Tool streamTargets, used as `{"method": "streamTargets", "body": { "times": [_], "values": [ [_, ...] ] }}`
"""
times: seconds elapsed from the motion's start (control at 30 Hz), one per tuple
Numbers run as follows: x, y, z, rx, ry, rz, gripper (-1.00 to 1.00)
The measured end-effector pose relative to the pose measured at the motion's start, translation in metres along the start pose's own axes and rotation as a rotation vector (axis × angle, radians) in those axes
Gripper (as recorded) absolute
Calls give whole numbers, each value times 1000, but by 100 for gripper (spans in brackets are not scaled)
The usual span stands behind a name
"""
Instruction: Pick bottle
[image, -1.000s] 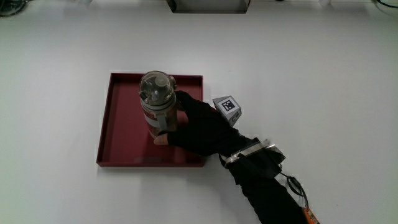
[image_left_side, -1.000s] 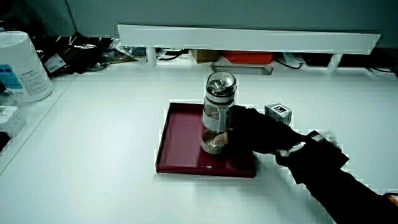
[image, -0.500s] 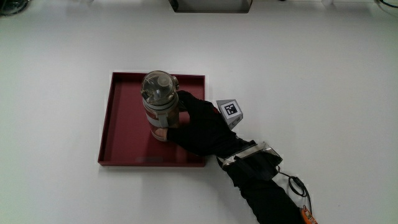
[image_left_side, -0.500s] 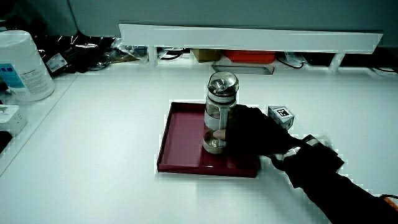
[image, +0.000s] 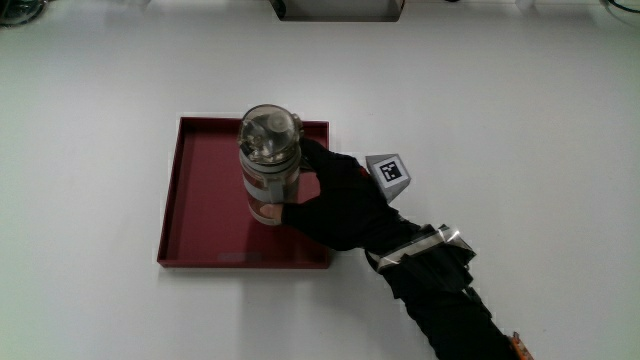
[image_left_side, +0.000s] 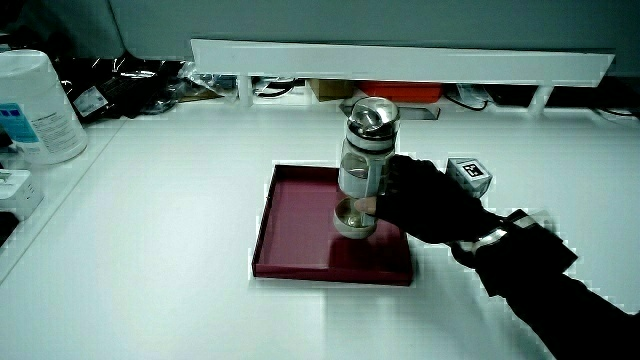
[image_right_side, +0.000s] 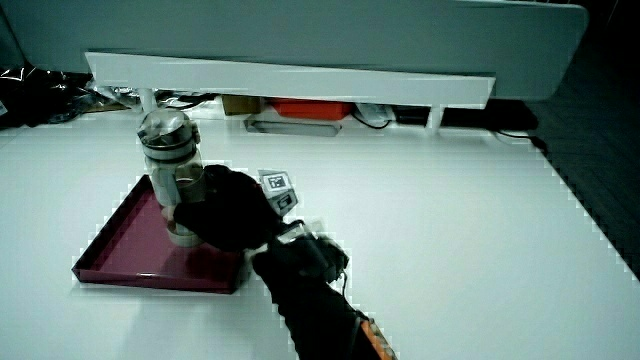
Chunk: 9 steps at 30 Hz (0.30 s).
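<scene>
Bottle (image: 269, 160) was wrapped in the hand's (image: 338, 198) grip around its middle, and we judged it probably just clear of the tray (image: 198, 205), ready for carrying.

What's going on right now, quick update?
Hand shut on bottle. Bottle upright, appears raised above red tray. Nothing in the way.

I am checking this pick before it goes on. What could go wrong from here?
The hand grips the bottle low on its body, so the tall, capped top may tip. In a side view the bottle's base hangs just above the red tray; it might clip the tray's rim if carried sideways too early. The smooth, clear wall may slip in the glove.
</scene>
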Motion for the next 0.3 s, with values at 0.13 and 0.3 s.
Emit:
{"method": "streamTargets", "body": {
  "times": [0.13, 0.3],
  "values": [
    [-16, -11, 12, 2, 20, 22, 100],
    [-33, -29, 33, 3, 47, 35, 100]
  ]
}}
